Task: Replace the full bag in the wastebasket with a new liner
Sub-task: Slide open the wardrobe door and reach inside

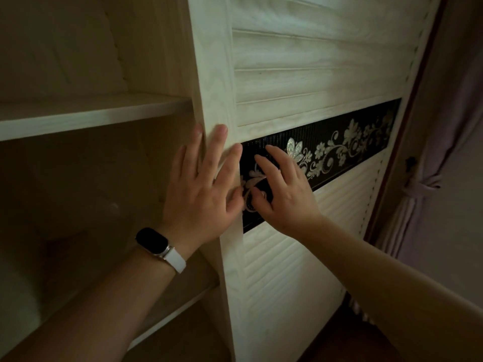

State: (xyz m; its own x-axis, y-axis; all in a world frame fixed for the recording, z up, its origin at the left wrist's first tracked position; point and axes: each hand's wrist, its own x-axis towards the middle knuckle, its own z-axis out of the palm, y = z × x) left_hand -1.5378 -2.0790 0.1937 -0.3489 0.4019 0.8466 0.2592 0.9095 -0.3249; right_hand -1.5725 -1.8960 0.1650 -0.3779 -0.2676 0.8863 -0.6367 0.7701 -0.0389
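My left hand (pixel 201 189) and right hand (pixel 285 197) are both bare, the nails cut short and plain, and both forearms (pixel 392 283) run bare to the edge of the view. On my left wrist sits a slim fitness band (pixel 160 247) (a long, rounded black screen (pixel 151 239) in a pale metallic case) on a smooth white strap (pixel 176 261).

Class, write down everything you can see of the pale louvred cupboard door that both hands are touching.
The cupboard door is pale, wood-grained board, standing upright. It has a plain side frame, horizontal slats above and below, and a glossy black band with silvery flowers across its middle. The shelves to its left are uncovered. The left hand lies flat on its frame edge, fingers straight; the right hand rests spread fingers on the black band.
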